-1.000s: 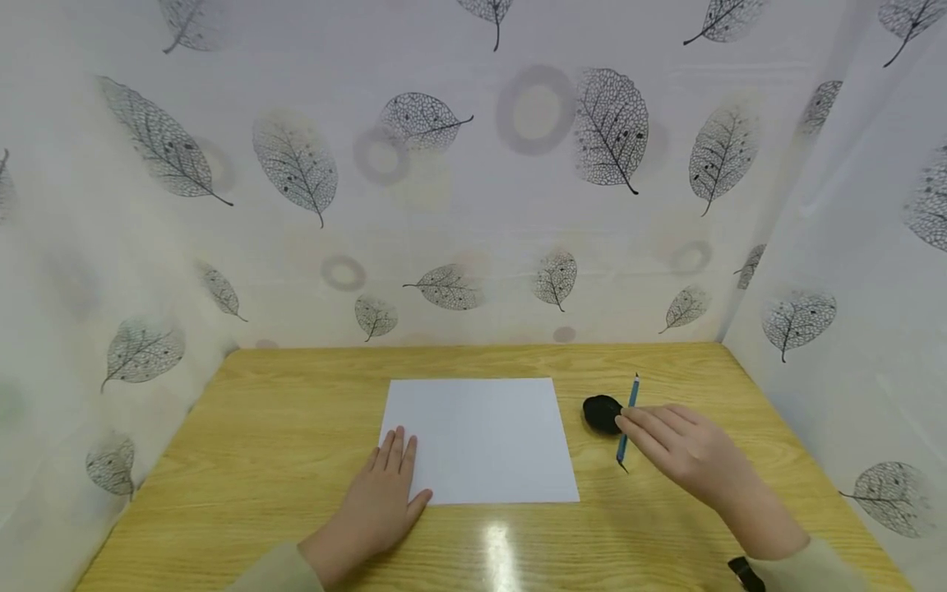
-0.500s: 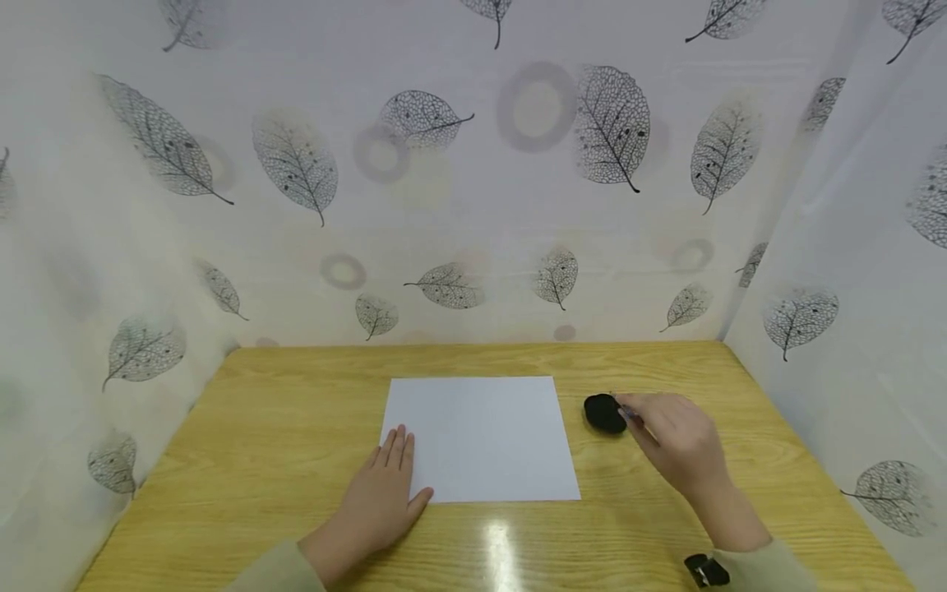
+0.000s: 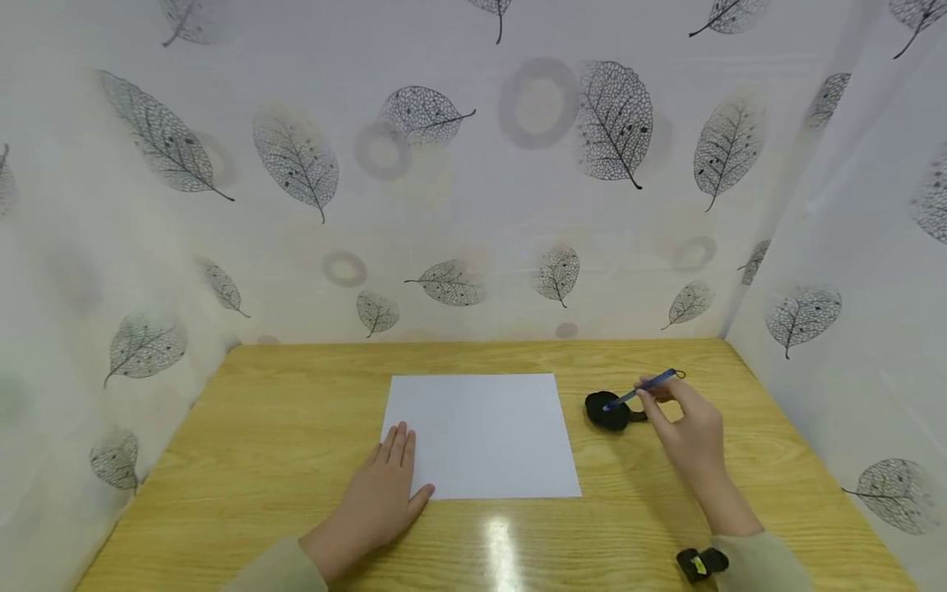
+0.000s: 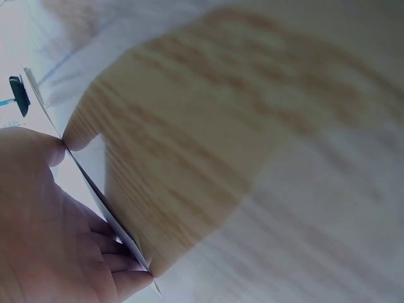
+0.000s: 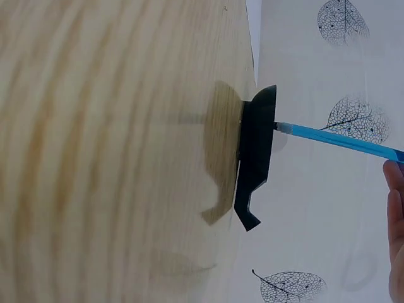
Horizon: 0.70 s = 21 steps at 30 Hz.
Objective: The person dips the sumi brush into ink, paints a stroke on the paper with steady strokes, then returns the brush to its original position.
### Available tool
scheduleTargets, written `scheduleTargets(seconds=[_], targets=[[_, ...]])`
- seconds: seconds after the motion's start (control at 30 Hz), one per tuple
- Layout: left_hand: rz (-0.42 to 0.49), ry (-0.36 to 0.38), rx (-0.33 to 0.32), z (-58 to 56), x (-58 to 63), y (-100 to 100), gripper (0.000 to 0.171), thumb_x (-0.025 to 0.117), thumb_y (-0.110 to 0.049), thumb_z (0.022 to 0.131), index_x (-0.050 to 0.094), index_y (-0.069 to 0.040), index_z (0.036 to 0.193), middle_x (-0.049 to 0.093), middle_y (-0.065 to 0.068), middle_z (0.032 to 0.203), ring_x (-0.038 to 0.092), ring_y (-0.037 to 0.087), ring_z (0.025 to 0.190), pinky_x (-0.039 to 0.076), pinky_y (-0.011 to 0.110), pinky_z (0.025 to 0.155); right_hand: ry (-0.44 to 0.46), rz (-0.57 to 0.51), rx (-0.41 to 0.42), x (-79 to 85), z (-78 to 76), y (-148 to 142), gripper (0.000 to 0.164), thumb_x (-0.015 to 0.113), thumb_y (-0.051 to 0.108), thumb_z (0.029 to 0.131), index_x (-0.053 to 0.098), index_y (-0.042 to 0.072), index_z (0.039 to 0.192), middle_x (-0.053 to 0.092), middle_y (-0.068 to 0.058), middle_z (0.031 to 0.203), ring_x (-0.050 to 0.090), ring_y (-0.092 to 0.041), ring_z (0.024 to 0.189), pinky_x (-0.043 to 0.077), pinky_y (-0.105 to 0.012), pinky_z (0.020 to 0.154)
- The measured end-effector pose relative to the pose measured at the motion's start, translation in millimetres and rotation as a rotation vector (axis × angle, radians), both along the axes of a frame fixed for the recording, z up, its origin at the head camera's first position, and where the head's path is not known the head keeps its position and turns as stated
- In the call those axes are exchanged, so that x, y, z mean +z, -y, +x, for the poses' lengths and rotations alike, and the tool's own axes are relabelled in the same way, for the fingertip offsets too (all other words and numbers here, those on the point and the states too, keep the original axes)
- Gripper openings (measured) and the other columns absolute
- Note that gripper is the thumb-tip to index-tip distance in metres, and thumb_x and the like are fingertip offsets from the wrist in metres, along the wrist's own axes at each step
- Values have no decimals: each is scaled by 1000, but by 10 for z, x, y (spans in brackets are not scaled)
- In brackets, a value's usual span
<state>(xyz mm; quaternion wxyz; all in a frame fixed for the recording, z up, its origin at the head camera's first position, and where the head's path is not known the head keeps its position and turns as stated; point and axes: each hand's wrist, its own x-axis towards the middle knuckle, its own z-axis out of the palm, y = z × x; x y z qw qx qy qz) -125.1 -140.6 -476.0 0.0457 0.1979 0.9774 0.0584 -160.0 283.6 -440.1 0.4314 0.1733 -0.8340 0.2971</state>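
My left hand (image 3: pixel 381 497) lies flat, fingers straight, on the lower left part of a white sheet of paper (image 3: pixel 488 436). In the left wrist view its fingers and thumb spread along the paper's edge. My right hand (image 3: pixel 691 432) pinches a blue calligraphy brush (image 3: pixel 627 397) with a small hanging loop at its upper end. The brush slants down to the left, its tip in a small black ink dish (image 3: pixel 601 421) with a short handle. From the side, in the right wrist view, the brush tip (image 5: pixel 277 125) meets the open face of the dish.
The wooden table (image 3: pixel 259 444) carries the paper in the middle and the dish to its right. White leaf-printed curtains (image 3: pixel 473 205) stand at the back and both sides. A black wrist device (image 3: pixel 701 564) sits by the right sleeve.
My right hand has turned the brush from upright beside the dish to a slant, bringing its tip down into the dish. My left hand has stayed on the paper.
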Motion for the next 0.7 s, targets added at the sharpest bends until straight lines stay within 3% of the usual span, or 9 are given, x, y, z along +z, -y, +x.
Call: scheduleTargets(seconds=[0.07, 0.13, 0.37, 0.7], targets=[[2, -3, -1, 2, 0, -1, 83, 60, -47, 106, 37, 14, 157, 33, 35, 167, 34, 47, 157, 38, 57, 126, 32, -39, -11, -2, -16, -13, 25, 83, -15, 80, 77, -4, 102, 81, -17, 90, 56, 26, 89, 49, -2, 78], [5, -6, -2, 4, 6, -4, 83, 60, -47, 106, 37, 15, 157, 33, 35, 167, 35, 47, 157, 38, 57, 126, 73, -71, -28, -11, -27, -31, 24, 82, -15, 80, 77, -5, 101, 80, -18, 90, 52, 31, 90, 49, -2, 75], [10, -1, 0, -3, 28, -10, 82, 61, -46, 106, 38, 15, 157, 33, 34, 167, 34, 47, 157, 36, 57, 127, 256, -198, -157, -60, -44, -95, 12, 78, -5, 92, 74, -7, 103, 79, -22, 90, 50, 31, 79, 45, 3, 72], [51, 34, 2, -25, 8, 40, 75, 58, -35, 105, 37, 14, 157, 33, 34, 167, 34, 47, 158, 35, 57, 128, 392, -326, -271, -27, -10, -129, 11, 76, 1, 95, 73, -8, 102, 77, -28, 94, 49, 31, 72, 44, 4, 66]])
